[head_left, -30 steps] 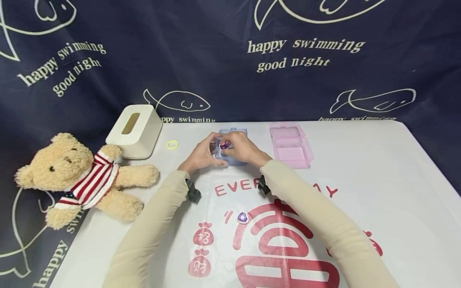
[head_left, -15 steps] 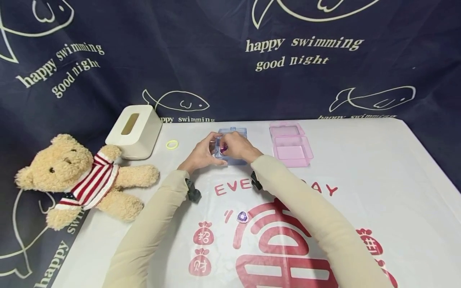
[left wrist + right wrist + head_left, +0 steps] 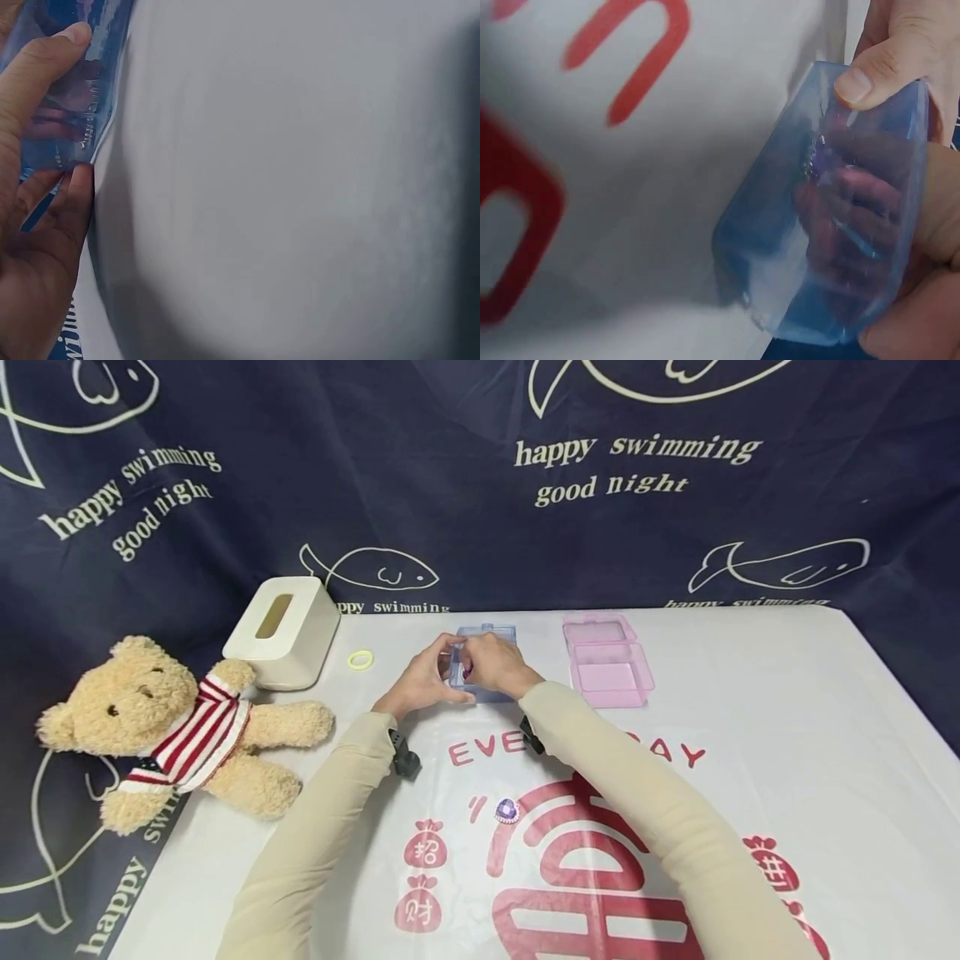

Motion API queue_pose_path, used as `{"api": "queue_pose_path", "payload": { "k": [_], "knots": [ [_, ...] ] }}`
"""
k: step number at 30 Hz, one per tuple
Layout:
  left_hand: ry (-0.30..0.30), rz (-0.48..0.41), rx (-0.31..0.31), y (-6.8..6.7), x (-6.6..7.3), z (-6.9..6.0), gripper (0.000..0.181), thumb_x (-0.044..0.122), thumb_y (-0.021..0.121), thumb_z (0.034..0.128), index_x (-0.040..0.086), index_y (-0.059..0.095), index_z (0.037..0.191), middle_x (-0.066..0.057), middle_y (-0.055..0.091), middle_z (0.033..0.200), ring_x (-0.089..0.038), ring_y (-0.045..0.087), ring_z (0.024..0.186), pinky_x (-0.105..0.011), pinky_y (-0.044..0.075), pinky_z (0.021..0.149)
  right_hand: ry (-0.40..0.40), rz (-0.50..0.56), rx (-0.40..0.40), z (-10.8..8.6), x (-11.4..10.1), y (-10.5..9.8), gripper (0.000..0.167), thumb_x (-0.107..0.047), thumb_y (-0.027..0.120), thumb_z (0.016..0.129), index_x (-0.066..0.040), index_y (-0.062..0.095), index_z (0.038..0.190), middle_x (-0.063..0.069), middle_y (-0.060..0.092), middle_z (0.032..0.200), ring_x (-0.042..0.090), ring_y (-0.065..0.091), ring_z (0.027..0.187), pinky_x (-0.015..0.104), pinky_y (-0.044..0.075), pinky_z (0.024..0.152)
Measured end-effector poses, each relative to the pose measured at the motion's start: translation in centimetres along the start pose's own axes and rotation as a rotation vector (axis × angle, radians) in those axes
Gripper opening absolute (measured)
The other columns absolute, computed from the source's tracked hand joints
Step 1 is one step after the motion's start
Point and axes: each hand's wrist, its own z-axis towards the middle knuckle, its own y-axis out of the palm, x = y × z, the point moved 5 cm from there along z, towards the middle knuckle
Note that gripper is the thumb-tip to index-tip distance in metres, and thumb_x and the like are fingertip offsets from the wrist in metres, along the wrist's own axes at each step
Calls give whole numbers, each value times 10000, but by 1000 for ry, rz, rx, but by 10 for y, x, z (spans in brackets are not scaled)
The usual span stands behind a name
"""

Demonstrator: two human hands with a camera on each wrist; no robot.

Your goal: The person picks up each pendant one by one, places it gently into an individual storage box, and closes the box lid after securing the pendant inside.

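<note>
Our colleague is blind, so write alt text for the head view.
A person's left hand grips a blue box while the right hand holds a purple gem inside it. An open pink box stands to the right, a second gem lies nearer, and a teddy bear lies left.

The blue box (image 3: pixel 776 225) looks glossy smooth plastic, the bear (image 3: pixel 198 727) fuzzy plush.

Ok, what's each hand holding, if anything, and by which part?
The left grip holds the blue box by its left end, thumb on the near wall. The right grip holds a purple gem inside it; where exactly is hidden.
</note>
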Motion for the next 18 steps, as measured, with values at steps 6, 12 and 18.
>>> {"api": "queue_pose_path", "payload": {
  "k": [6, 12, 18],
  "knots": [
    [2, 0, -5, 0, -3, -1, 937, 24, 911, 577, 169, 424, 1364, -118, 587, 1223, -259, 592, 1098, -346, 498, 995, -175, 147, 114, -19, 1, -10, 116, -65, 616, 871, -23, 722, 892, 102, 726, 869, 200, 652, 792, 315, 549, 727],
    [6, 36, -19, -1, -2, -3, 958, 45, 913, 585, 133, 404, 1391, -131, 578, 1234, -273, 594, 1100, -353, 504, 983, -309, 235, 213, -52, -1, -18, 209, -56, 572, 888, 23, 688, 1042, 144, 709, 1029, 268, 668, 994, 373, 540, 903],
    [10, 15, -24, -1, 1, -2, 931, -6, 882, 594, 131, 407, 1383, -173, 573, 1277, -321, 586, 1159, -398, 481, 1018, -435, 188, 288, -98, -14, -18, 188, -84, 609, 888, -1, 680, 1041, 150, 676, 1139, 276, 629, 1096, 389, 506, 986]
  ]
}}
